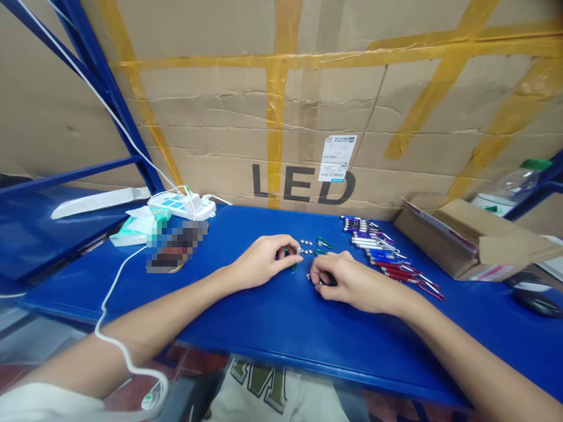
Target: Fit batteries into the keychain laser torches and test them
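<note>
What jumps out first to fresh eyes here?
Probably the big cardboard surface behind the table, with bold black LED lettering and yellow tape. Next, the left hand and right hand at centre, small silver discs just beyond the gap between them. Then the row of slim coloured tubes with clips, right of the hands.

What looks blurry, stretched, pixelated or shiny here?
In the head view: the small item pinched in the left hand is too soft to identify; yellow tape shines with glare; a dark object at left is pixelated; both forearms look stretched toward the lower corners; the bottle looks smeared.
</note>
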`<control>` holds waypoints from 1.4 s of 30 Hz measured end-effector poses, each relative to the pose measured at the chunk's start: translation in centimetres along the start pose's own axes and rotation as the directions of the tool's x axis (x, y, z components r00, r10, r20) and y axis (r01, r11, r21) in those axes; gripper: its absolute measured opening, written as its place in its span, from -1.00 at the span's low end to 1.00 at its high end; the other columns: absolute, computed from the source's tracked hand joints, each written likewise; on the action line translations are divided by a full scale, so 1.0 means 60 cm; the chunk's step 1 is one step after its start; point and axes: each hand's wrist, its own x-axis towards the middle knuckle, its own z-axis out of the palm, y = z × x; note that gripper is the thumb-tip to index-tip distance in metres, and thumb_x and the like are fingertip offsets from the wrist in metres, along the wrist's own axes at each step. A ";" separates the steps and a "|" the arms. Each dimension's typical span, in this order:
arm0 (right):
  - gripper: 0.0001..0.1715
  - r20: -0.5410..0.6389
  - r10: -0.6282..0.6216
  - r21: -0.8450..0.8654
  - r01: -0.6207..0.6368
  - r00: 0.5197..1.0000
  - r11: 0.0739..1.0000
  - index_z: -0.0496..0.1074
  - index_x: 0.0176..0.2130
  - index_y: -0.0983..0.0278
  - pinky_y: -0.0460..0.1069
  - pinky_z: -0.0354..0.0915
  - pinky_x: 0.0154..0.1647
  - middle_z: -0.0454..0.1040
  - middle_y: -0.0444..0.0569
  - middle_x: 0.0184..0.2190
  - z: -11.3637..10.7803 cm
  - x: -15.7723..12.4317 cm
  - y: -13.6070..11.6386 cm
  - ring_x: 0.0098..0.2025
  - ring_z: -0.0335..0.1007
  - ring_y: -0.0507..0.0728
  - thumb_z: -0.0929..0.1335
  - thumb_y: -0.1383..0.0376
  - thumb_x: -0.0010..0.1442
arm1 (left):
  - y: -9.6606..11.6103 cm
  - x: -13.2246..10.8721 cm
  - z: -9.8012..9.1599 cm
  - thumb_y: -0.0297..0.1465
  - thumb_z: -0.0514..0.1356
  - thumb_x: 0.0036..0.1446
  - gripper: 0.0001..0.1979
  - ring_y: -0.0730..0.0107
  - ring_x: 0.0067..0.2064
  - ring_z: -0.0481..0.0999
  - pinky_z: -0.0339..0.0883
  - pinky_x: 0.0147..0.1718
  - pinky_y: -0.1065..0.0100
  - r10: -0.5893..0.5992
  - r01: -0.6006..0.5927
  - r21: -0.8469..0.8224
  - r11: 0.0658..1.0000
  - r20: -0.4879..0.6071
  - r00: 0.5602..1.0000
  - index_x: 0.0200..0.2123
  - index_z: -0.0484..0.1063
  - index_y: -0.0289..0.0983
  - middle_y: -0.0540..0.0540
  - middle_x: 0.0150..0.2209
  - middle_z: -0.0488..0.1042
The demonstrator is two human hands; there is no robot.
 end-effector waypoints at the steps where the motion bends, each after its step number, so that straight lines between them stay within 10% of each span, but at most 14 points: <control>1: -0.93 0.001 0.003 -0.003 -0.003 1.000 1.000 0.42 -0.25 0.22 0.12 0.10 0.09 0.56 -0.10 -0.21 -0.001 0.000 0.000 -0.09 0.41 0.17 0.38 0.37 0.33 | 0.001 0.000 0.000 -0.21 0.32 0.39 -0.77 0.38 -0.31 0.51 0.34 -0.26 0.36 0.000 0.000 -0.001 1.000 0.001 1.000 -0.06 0.57 -0.25 -0.02 -0.23 0.63; 42: -0.76 -0.009 -0.056 -0.134 0.054 0.998 0.989 0.36 -0.19 0.22 0.14 0.04 0.00 0.50 0.00 -0.22 0.004 -0.008 0.008 -0.10 0.34 0.24 0.25 0.23 0.57 | 0.003 0.003 -0.002 -0.23 0.32 0.39 -0.79 0.39 -0.33 0.50 0.37 -0.24 0.35 0.023 -0.023 0.013 1.000 0.004 1.000 -0.09 0.57 -0.25 -0.01 -0.24 0.62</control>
